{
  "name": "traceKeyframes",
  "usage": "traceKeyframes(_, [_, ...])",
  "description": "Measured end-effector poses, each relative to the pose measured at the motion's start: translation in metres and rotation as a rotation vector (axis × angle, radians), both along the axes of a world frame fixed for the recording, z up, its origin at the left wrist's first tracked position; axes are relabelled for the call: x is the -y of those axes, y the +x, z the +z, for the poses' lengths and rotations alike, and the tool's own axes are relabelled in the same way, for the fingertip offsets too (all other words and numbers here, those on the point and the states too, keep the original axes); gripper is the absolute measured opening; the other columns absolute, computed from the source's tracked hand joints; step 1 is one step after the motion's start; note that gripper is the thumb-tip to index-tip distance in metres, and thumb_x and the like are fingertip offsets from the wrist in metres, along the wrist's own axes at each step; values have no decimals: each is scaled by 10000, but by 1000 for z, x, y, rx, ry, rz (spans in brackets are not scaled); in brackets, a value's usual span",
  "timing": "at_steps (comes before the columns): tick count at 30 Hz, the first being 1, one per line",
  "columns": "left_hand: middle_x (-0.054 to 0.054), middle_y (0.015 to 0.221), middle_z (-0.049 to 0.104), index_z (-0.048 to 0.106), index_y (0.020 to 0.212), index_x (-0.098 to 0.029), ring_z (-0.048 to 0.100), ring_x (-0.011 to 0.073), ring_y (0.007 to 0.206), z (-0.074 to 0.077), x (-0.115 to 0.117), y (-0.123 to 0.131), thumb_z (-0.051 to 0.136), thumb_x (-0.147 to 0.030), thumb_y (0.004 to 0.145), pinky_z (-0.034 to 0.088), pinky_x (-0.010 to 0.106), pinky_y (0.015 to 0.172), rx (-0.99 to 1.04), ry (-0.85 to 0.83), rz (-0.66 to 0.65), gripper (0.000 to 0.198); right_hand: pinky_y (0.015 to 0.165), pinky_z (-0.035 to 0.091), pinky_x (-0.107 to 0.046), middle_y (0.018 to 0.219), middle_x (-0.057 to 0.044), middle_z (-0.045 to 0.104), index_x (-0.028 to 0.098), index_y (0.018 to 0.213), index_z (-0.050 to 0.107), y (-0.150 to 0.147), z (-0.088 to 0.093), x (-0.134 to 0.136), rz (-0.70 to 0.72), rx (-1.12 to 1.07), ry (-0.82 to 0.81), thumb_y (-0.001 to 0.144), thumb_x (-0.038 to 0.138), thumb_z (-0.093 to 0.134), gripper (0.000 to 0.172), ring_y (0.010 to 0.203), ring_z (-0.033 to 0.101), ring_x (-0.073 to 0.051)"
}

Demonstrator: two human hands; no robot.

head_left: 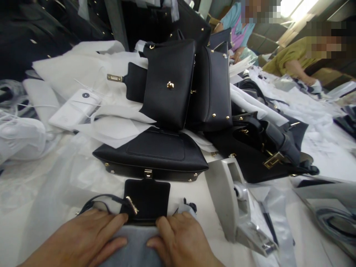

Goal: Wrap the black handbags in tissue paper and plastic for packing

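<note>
At the front edge of the view, my left hand [91, 237] and my right hand [183, 237] are closed on the two sides of a handbag [135, 244] whose near face looks grey. Whether that grey is wrapping or lining, I cannot tell. Fingers lie over its top edge, with both thumbs on the near face. Beyond the fingers, a black flap [147, 198] with a gold clasp [148, 173] stretches away from me. A dark strap [104, 198] with a gold fitting loops by my left hand. Just past the flap lies another black handbag [155, 152].
Two black handbags [169, 89] stand behind, and another [250, 148] lies to the right. A grey tape dispenser [228, 200] is right of my hands. White wrapping paper [116, 126] and a white phone [73, 109] are at left. Two people [292, 63] are at the back right.
</note>
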State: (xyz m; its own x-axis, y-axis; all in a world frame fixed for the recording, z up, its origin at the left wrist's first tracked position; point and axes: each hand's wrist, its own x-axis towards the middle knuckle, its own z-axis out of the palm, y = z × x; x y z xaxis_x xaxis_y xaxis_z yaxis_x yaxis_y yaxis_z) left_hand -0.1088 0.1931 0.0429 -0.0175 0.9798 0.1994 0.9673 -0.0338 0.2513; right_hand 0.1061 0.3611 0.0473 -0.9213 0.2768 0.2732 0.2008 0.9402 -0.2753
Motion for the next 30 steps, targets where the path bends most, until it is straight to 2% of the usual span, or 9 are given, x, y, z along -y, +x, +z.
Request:
traceKeyframes(3, [-12, 893, 768, 671, 1140, -242, 699, 161, 752, -2, -9, 1, 419, -538, 1049, 498, 284, 723, -99, 45, -71, 399, 564, 396, -350, 643, -2, 640, 199, 951, 591, -4, -4, 2, -42, 104, 22, 969, 577, 579, 378, 552, 603, -220])
traceKeyframes(7, [-7, 1020, 772, 649, 1223, -221, 699, 173, 865, -6, -5, 6, 490, -551, 1022, 466, 304, 835, -119, 67, -61, 418, 595, 445, -350, 869, -31, 734, 228, 1328, 559, -2, -7, 3, -7, 116, 20, 905, 536, 708, 544, 645, 645, -218])
traceKeyframes(10, [-15, 1079, 767, 654, 1221, -226, 695, 168, 918, -8, -3, 6, 503, -557, 1015, 442, 310, 881, -140, 62, -52, 418, 796, 515, -372, 1348, -47, 667, 333, 1414, 523, 4, -12, 0, 114, 8, 58, 1007, 419, 607, 424, 1023, 674, -235])
traceKeyframes(12, [-6, 1106, 762, 667, 1197, -224, 696, 176, 946, -8, -4, 5, 510, -561, 1010, 445, 316, 895, -133, 74, -46, 416, 991, 483, -410, 1460, 2, 597, 320, 1388, 555, 7, -15, -2, 205, -52, 69, 1051, 344, 535, 339, 1243, 580, -232])
traceKeyframes(14, [-6, 1072, 763, 681, 1163, -235, 700, 176, 934, -8, -5, 3, 524, -576, 998, 466, 310, 877, -97, 48, -38, 411, 1050, 458, -419, 1424, 17, 630, 278, 1374, 570, 9, -17, -3, 253, -24, 38, 1072, 316, 488, 316, 1254, 567, -212])
traceKeyframes(18, [20, 1082, 769, 662, 1247, -234, 704, 203, 967, -5, -7, 2, 524, -584, 991, 483, 337, 935, -158, 40, -67, 455, 980, 490, -382, 1388, -5, 659, 256, 1391, 556, 9, -14, -2, 260, 79, -23, 1084, 286, 462, 323, 1188, 602, -186])
traceKeyframes(23, [39, 1306, 718, 595, 1379, -215, 662, 205, 1186, 14, -2, 22, 496, -313, 1044, 388, 364, 1141, -298, 134, -202, 363, 1008, 464, -382, 1337, -21, 692, 260, 1349, 596, 6, -7, -2, 270, 85, -14, 1084, 305, 465, 298, 1159, 614, -172])
traceKeyframes(26, [14, 1334, 709, 544, 1437, -202, 671, 180, 1196, 24, 10, 37, 546, -479, 1010, 479, 295, 1077, -225, 85, -216, 510, 1043, 438, -396, 1336, -19, 691, 274, 1347, 598, 7, -5, -1, 262, 95, -17, 1088, 331, 455, 302, 1157, 612, -166])
traceKeyframes(30, [36, 1494, 569, 338, 1575, -244, 593, 226, 1323, 22, 31, 48, 556, -636, 950, 459, 367, 1118, -221, -30, -168, 770, 1120, 386, -426, 1374, -8, 668, 286, 1383, 575, 7, -3, 1, 286, 133, -43, 1100, 347, 411, 333, 1234, 575, -177])
